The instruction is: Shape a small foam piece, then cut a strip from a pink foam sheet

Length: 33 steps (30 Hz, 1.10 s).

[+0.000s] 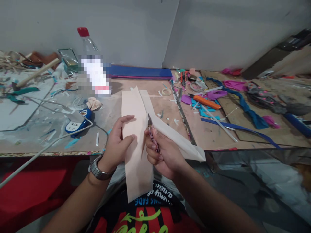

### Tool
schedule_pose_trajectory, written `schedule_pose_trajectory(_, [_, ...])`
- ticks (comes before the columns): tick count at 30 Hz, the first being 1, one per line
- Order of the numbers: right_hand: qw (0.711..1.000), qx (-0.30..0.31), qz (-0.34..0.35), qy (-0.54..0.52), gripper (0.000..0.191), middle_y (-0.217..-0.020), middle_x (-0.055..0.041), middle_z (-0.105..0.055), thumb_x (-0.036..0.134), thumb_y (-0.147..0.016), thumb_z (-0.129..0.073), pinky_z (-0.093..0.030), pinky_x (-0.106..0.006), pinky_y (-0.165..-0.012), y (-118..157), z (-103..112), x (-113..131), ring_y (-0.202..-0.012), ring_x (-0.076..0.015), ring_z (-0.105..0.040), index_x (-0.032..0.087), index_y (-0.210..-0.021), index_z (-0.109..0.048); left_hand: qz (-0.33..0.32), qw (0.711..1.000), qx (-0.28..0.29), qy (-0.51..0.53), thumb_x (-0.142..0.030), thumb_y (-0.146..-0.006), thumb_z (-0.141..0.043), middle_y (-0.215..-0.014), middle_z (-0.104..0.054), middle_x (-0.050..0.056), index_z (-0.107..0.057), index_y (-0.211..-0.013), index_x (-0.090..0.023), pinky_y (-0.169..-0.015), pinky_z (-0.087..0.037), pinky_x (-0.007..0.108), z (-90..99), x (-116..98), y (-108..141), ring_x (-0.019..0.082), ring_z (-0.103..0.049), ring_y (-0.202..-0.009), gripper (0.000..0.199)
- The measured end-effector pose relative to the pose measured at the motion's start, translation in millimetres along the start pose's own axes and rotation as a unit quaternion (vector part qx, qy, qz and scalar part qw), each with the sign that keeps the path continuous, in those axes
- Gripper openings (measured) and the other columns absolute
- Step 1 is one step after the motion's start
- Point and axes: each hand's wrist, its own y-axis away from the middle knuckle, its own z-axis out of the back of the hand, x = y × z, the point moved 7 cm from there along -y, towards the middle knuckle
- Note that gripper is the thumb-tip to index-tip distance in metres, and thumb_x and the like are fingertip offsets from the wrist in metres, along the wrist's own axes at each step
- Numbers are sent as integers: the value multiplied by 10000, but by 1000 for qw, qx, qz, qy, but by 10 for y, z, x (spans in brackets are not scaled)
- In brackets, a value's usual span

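A long cream-coloured sheet (138, 174), paper or thin cloth, hangs over the table's front edge toward my lap. My left hand (119, 139) grips its left side, thumb on top and fingers bent at the edge. In my right hand (162, 149) is a small pair of scissors (151, 127), its blades pointing away from me at a slit in the sheet. To the right of the slit, a cut strip (175, 136) of the same material slants across my right hand's far side, its end folded over.
A red-capped bottle (89, 45) stands at the back left. Nearer are a blue-and-white power strip (79, 122) with a white cable and green-handled pliers (19, 95). Rightward lie an orange cutter knife (206, 102), tape rolls, coloured scraps and a blue strip (243, 126). A wall rises behind.
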Motion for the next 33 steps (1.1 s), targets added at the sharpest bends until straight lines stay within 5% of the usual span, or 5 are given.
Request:
schedule_pose_trajectory(7, [1000, 21, -10, -2, 246, -590, 104, -391, 450, -989, -560, -166, -146, -356, 20, 13, -40, -373, -17, -174, 205, -988, -542, 53, 996, -28, 65, -243, -852, -652, -1388, -588, 78, -484, -1395, -258, -1132, -418, 470, -24, 61, -15, 269, -552, -1290, 569])
schedule_pose_trajectory(13, [999, 31, -11, 2, 252, -608, 101, -393, 463, -999, -535, -176, -143, -362, 21, 7, -47, -379, -17, -187, 211, -999, -541, 89, 995, -10, 45, -259, -842, -669, -1432, -584, 95, -584, -1349, -204, -1183, -367, 489, -43, 108, -6, 280, -539, -1331, 517])
schedule_pose_trajectory(33, [999, 41, -3, 17, 240, -614, 101, -394, 456, -1001, -533, -191, -145, -375, 6, -29, -25, -388, -24, -200, 220, -969, -508, 34, 999, -13, -15, -247, -835, -675, -1437, -588, 105, -593, -1363, -190, -1206, -348, 474, -41, 58, 4, 263, -545, -1338, 537])
